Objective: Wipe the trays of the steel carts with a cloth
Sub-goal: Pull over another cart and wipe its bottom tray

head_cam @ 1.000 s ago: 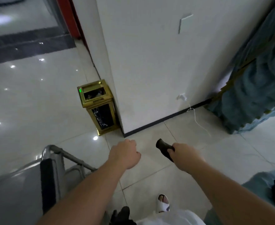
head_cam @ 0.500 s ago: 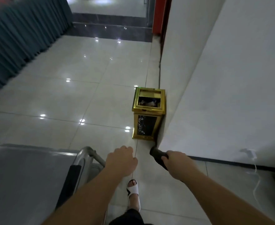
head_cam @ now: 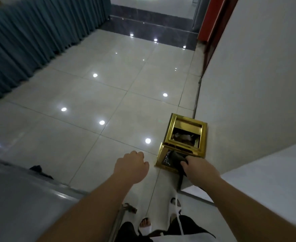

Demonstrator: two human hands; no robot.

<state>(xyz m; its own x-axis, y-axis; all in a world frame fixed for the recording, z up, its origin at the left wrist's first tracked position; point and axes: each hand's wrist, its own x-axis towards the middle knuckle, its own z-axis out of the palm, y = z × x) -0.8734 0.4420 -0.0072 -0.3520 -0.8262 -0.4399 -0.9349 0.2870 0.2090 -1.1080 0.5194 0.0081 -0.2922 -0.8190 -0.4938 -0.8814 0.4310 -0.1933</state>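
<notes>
- Looking ahead, we see wide tiled floor [head_cam: 94, 95] open between the blue curtain [head_cam: 30, 37] on the left and the white wall [head_cam: 259, 84] on the right.
- Our steel cart [head_cam: 21, 198] sits low left, its tray edge just beside our left arm.
- Our left hand [head_cam: 130, 167] hangs loosely curled, holding nothing.
- Our right hand [head_cam: 198, 169] grips a dark cloth [head_cam: 177, 158].
- A gold bin [head_cam: 185, 137] stands against the wall corner, just beyond the cloth.
</notes>
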